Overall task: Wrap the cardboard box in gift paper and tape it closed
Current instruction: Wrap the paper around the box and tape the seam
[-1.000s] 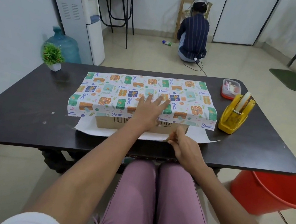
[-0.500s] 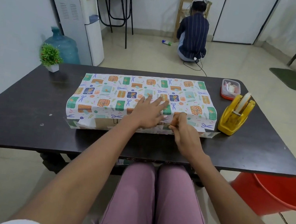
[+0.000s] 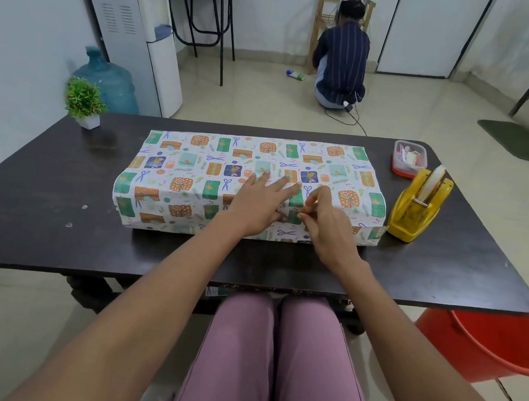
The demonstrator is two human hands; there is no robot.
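The wrapped box lies lengthwise left to right, bare table to its left. The left hand presses it flat-fingered. The right hand pinches the gift paper edge, near the tape dispenser.

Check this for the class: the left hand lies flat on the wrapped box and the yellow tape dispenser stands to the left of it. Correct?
Not quite. The head view shows the tape dispenser to the right of the wrapped box. The left hand does lie flat on it.
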